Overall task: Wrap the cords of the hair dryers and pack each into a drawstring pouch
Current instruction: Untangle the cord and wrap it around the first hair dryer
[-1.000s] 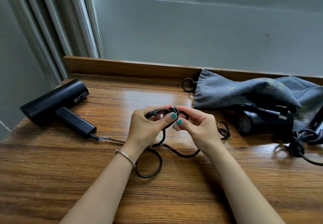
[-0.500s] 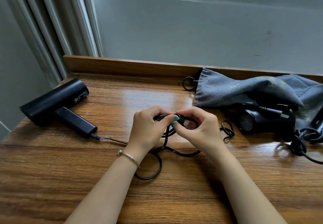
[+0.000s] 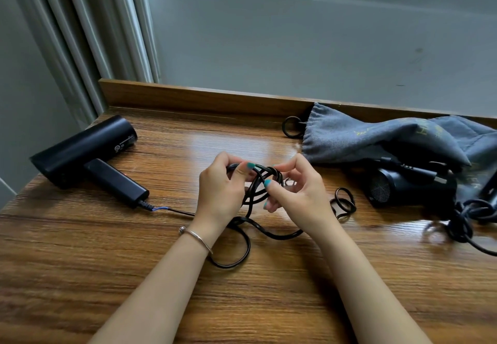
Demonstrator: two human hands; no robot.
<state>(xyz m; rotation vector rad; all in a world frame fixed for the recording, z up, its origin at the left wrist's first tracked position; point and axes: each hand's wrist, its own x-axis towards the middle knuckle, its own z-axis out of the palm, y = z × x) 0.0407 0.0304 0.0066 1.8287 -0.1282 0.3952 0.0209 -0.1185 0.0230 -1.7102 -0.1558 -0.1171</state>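
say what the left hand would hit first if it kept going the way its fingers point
Probably the right hand: the left hand curls rightward around the cord held between them, fingertips nearly meeting. Depth is hard to judge.

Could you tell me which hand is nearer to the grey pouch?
The right hand, just in front of the pouch. The left hand is farther left, sharing the cord.

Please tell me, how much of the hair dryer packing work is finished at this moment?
Done: nothing looks packed yet. In hand: the left hand and right hand hold loops of the cord of the left hair dryer; part of it lies loose on the table. Left: finish this coil and bag that dryer. The right hair dryer lies outside the grey pouches, its cord in a loose pile.
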